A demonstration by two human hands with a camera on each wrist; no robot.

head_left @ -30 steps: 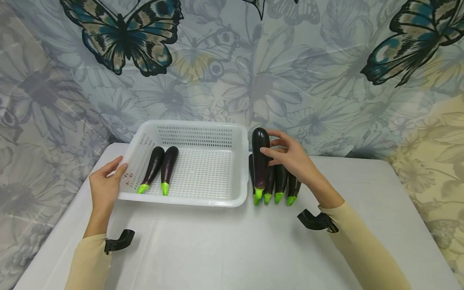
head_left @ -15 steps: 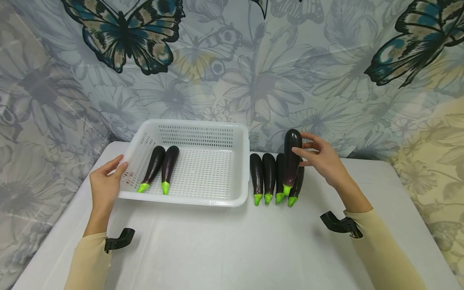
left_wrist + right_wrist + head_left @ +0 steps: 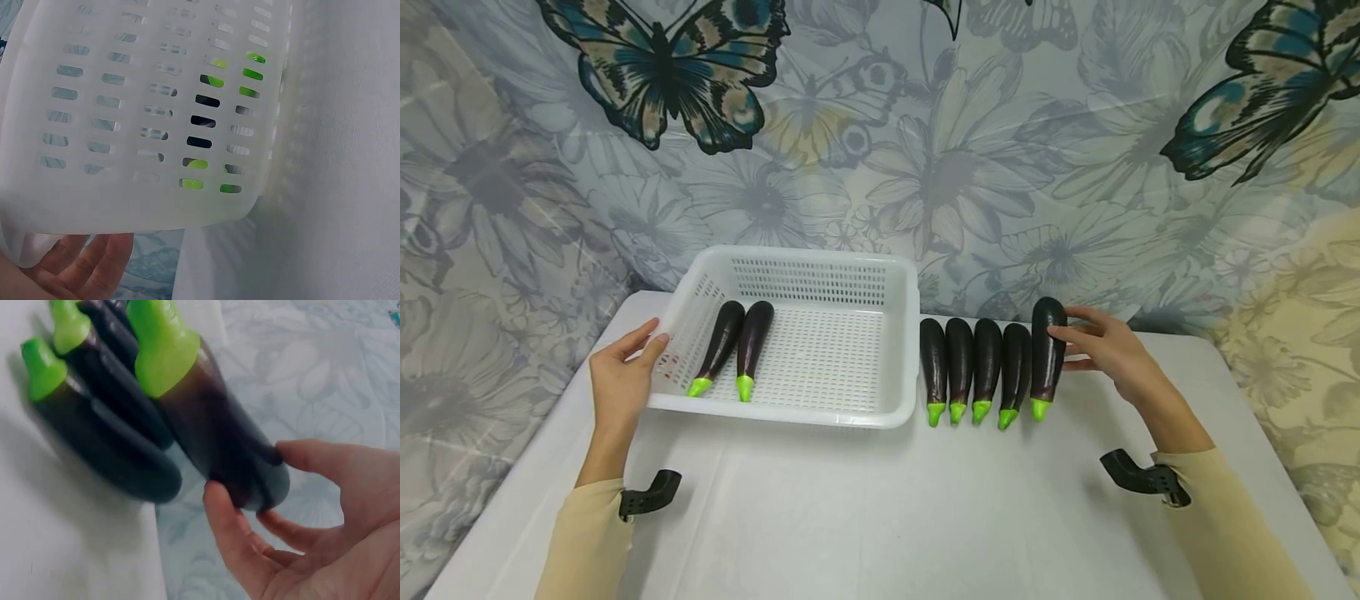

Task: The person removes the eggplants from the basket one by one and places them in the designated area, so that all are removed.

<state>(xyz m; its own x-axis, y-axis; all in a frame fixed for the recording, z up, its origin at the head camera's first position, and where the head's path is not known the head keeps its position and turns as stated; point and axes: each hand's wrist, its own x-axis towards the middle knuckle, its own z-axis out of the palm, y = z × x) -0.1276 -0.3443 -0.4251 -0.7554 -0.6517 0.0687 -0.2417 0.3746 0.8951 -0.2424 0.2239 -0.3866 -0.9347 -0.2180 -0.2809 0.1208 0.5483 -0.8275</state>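
My right hand [image 3: 1108,350] pinches a dark purple eggplant [image 3: 1047,354] by its thick end, its bright green cap pointing toward me. In the right wrist view the thumb and fingers lie on both sides of this eggplant [image 3: 219,431]. Just left of it, several similar eggplants [image 3: 987,362] lie side by side on the table. My left hand [image 3: 621,375] holds the left rim of a white slotted plastic basket [image 3: 823,414]. Fingers show beneath the basket's edge [image 3: 112,219] in the left wrist view. Inside the basket, at its left, lie two eggplants [image 3: 718,346].
A white cloth covers the table [image 3: 850,508]. Behind it hangs a floral fabric [image 3: 970,167] with large butterflies, close to the table's far edge. The basket's right wall stands right beside the eggplant row. A black camera mount [image 3: 651,493] sticks out from each wrist.
My right hand has carried its eggplant rightward over the others and down, from beside the basket to the right end of the row. The left hand stays on the basket rim.
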